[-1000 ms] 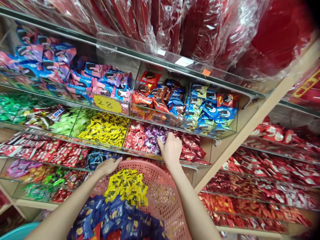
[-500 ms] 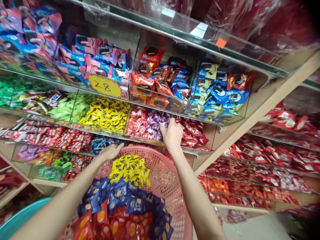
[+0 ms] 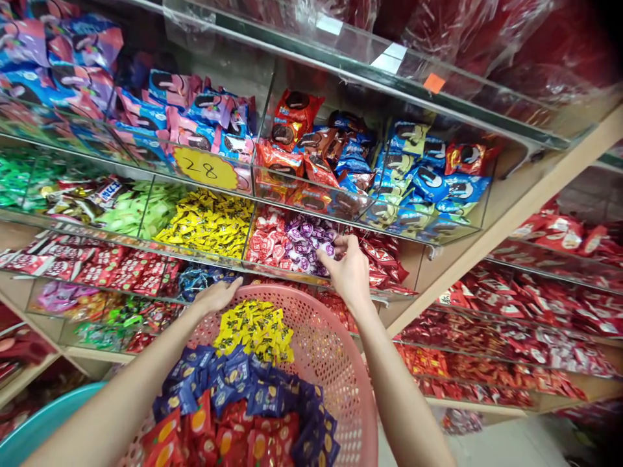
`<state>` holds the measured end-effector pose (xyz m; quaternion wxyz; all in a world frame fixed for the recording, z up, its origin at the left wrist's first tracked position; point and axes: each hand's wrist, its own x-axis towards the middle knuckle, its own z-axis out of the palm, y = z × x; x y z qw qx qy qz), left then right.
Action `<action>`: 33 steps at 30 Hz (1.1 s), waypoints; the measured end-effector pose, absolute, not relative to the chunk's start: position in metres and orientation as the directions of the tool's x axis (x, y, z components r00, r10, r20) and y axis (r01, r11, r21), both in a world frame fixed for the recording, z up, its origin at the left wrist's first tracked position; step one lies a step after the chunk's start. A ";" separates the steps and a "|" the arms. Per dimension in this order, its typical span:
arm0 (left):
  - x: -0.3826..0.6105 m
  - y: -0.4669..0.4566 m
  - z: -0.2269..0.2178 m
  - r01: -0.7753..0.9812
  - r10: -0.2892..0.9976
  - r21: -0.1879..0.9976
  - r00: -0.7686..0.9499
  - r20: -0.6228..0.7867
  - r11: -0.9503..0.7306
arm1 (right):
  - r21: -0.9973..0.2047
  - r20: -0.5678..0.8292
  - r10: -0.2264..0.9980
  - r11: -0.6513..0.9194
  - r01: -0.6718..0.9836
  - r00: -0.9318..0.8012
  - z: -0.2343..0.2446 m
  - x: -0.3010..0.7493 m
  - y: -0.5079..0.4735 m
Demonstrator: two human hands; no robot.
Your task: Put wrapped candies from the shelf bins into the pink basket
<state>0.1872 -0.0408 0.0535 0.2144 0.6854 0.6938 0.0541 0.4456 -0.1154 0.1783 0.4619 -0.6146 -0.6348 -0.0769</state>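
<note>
A pink perforated plastic basket [image 3: 335, 344] is tilted in front of me. In it lie small yellow-wrapped candies [image 3: 253, 329], dark blue packets [image 3: 233, 379] and red packets [image 3: 228, 434]. My left hand [image 3: 219, 296] grips the basket's far rim, its fingers partly hidden over the edge. Inside a shelf compartment, my right hand [image 3: 351, 272] is at the right side of the purple-and-white wrapped candies [image 3: 304, 237]. Its thumb and fingers close around one purple-and-white candy [image 3: 327, 248]. Red-and-white candies [image 3: 267, 240] lie to the left.
Clear-fronted shelves rise ahead, with yellow candies [image 3: 209, 224] left of my right hand and dark red packets [image 3: 384, 256] behind it. A yellow price tag [image 3: 205, 170] reads 28. A wooden shelf post [image 3: 506, 214] slants at the right. A turquoise tub [image 3: 43, 415] stands lower left.
My right hand has shifted right and slightly down over the purple candies, and its thumb shows more. My left hand stays on the basket rim.
</note>
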 end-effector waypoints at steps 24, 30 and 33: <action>0.188 -0.044 0.050 0.920 0.982 0.388 0.018 -0.186 0.057 | -0.074 -0.073 0.957 0.276 0.958 -0.281 0.064 0.433 -0.159; 0.187 -0.046 0.050 0.913 0.988 0.403 0.006 -0.157 0.058 | -0.288 0.489 0.837 0.422 0.860 -0.247 0.156 0.430 -0.132; 0.186 -0.047 0.052 0.908 0.987 0.417 0.031 -0.157 0.038 | -0.299 0.658 0.739 0.430 0.852 -0.142 0.183 0.423 -0.108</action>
